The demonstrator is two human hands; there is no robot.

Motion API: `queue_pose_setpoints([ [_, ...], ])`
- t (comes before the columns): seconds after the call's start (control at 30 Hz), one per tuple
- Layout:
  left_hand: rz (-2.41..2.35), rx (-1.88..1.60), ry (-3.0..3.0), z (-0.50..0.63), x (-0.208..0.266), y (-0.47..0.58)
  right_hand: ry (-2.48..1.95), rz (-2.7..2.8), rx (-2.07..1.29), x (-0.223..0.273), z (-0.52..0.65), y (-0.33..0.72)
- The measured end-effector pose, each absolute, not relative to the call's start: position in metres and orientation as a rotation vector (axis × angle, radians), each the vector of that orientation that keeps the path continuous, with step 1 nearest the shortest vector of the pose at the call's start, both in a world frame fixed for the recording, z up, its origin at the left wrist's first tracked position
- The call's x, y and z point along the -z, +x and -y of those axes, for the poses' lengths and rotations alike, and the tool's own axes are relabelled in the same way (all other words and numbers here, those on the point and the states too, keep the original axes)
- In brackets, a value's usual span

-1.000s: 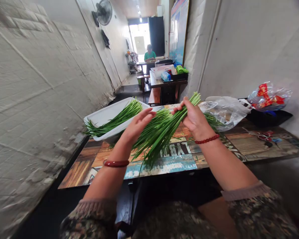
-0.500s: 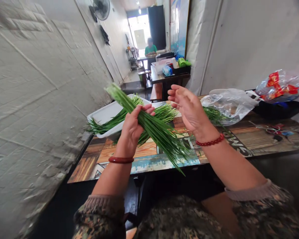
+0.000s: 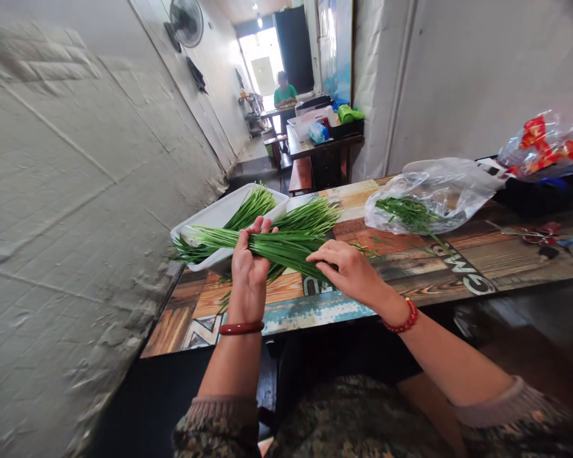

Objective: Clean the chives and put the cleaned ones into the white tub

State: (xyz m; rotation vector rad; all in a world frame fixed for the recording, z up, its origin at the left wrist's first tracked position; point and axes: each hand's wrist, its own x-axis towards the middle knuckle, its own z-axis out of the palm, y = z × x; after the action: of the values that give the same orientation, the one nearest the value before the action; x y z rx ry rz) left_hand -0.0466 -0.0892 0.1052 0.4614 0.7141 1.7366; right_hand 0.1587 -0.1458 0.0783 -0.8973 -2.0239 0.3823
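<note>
A bunch of garlic chives lies across the palm of my left hand, whose thumb and fingers curl around it. The pale stem ends point left and the green leaves run right. My right hand is at the leafy end, fingers bent and pinching at the leaves; its fingertips partly cover them. Behind the bunch, a white tray holds more chives, roots end up to the right. Another pile of chives rests on the table beside the tray, partly hidden by the held bunch.
A clear plastic bag with loose green bits lies on the patterned table. Scissors and a black container with red-printed plastic are farther right. A white wall borders the left. A person in green sits far back.
My left hand has turned the chives from slanting down right to nearly level. My right hand, open and raised before, has come down onto the leafy end.
</note>
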Motion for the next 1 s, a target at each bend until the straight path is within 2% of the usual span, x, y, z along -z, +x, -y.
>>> queue_pose_setpoints([
  [0.23, -0.632, -1.747, 0.371, 0.090, -0.102, -0.038, -1.044, 2.135, -0.033, -0.070, 0.144, 0.151],
  [0.53, -0.665, -1.766, 0.323, 0.092, -0.102, -0.036, -1.033, 1.941, -0.150, -0.062, 0.133, 0.151],
  [0.77, -0.686, -1.790, 0.279, 0.088, -0.099, -0.033, -0.961, 2.108, 0.220, -0.067, 0.145, 0.150],
  [1.0, -0.683, -1.790, 0.260, 0.089, -0.098, -0.031, -0.981, 2.088, 0.306, -0.063, 0.138, 0.148],
])
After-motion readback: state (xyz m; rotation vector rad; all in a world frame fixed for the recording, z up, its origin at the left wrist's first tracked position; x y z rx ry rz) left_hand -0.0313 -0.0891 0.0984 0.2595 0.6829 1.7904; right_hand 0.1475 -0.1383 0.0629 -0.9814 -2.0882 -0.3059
